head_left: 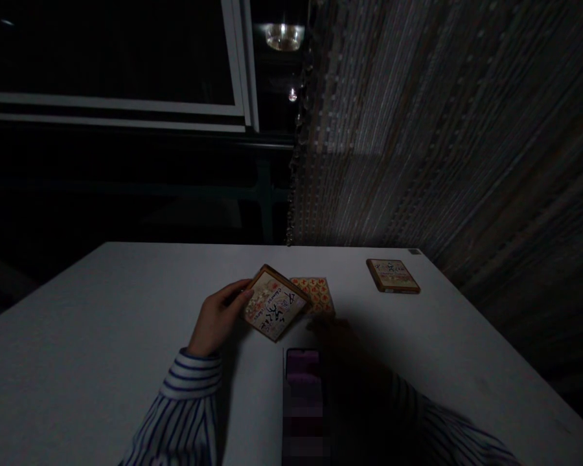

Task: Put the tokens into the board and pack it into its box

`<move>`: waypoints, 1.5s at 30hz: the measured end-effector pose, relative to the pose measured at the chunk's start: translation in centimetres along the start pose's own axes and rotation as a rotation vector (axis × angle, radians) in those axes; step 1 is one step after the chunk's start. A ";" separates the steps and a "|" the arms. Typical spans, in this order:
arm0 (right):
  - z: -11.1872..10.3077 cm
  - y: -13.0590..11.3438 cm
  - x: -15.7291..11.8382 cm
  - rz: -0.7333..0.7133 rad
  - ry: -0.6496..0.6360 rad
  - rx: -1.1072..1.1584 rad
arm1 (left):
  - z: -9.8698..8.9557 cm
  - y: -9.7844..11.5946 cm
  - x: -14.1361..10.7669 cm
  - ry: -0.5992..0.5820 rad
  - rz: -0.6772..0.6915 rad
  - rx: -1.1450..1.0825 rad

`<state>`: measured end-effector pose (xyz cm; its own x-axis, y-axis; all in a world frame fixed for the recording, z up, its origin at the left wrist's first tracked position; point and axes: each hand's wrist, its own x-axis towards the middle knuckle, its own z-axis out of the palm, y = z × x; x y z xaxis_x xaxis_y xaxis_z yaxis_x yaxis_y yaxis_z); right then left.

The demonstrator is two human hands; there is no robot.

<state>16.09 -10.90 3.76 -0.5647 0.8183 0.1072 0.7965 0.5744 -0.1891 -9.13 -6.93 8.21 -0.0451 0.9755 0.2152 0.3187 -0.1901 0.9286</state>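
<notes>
My left hand (221, 317) grips the left corner of a flat Chinese chess box (274, 304), thumb on top and fingers beneath. The box is turned at an angle above the white table, its cover showing flowers, dark brush characters and the printed words "Chinese chess". Partly behind it lies a square sheet or tray with rows of orange-red pieces or prints (318, 292); which of these it is, I cannot make out. My right hand (342, 340) is in deep shadow at that square's near edge, its fingers too dark to read.
A second, similar box (395, 276) lies at the far right of the white table (102, 323). Nearer me is a phone (304, 369) with a lit, partly blurred screen. A string curtain (379, 129) hangs behind the right side, beside a dark window (107, 58).
</notes>
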 end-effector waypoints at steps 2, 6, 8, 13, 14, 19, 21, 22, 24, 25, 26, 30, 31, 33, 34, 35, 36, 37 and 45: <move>0.0 -0.2 0.0 0.004 -0.018 -0.015 | 0.1 0.0 0.1 -0.006 -0.004 -0.001; 0.0 -0.4 0.0 0.022 -0.007 -0.026 | 0.3 0.1 0.1 -0.012 0.001 -0.004; 0.0 -0.4 -0.1 0.005 -0.003 -0.032 | 0.4 0.2 0.2 -0.005 -0.006 -0.001; -0.2 0.1 0.0 0.018 0.019 -0.030 | 0.8 0.2 0.5 -0.012 0.000 -0.015; -0.4 0.3 0.1 0.028 0.027 -0.029 | 0.8 0.2 0.5 -0.014 0.003 -0.020; -2.1 1.8 0.9 0.034 0.092 0.012 | 1.1 0.4 1.0 -0.035 0.010 -0.024; -3.0 2.2 1.3 0.040 0.136 0.027 | 1.3 0.7 1.2 -0.045 0.019 -0.021; -3.5 2.4 1.5 0.052 0.149 0.031 | 1.4 0.8 1.3 -0.048 0.022 -0.021; -4.6 2.6 1.8 0.087 0.164 0.032 | 1.6 1.1 1.5 -0.057 0.021 -0.021; -5.1 2.7 2.0 0.092 0.171 0.026 | 1.7 1.2 1.7 -0.064 0.021 -0.021; -5.7 2.8 2.1 0.096 0.188 0.016 | 1.8 1.4 1.9 -0.072 0.024 -0.020; -7.5 3.2 2.9 0.087 0.280 -0.001 | 2.2 2.0 2.9 -0.120 0.069 -0.002; -7.9 3.4 3.2 0.078 0.301 0.002 | 2.3 2.2 3.2 -0.136 0.084 0.007; -8.5 3.6 3.9 0.066 0.344 0.021 | 2.6 2.6 3.8 -0.169 0.115 0.029; -8.7 3.7 4.4 0.068 0.355 0.036 | 2.8 2.9 4.1 -0.184 0.130 0.040; -8.9 3.7 4.9 0.069 0.365 0.056 | 3.0 3.2 4.3 -0.195 0.144 0.049; -9.1 3.7 5.4 0.065 0.369 0.081 | 3.3 3.4 4.6 -0.203 0.157 0.056; -9.3 3.6 5.9 0.067 0.379 0.116 | 3.6 3.6 4.8 -0.210 0.169 0.061; -9.5 4.0 8.0 0.059 0.396 0.299 | 4.6 4.3 6.6 -0.297 0.222 0.116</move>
<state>16.80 -1.80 13.14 -0.3490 0.8280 0.4390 0.6948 0.5429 -0.4717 -3.71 -0.81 12.20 0.3076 0.9048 0.2944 0.3961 -0.4031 0.8250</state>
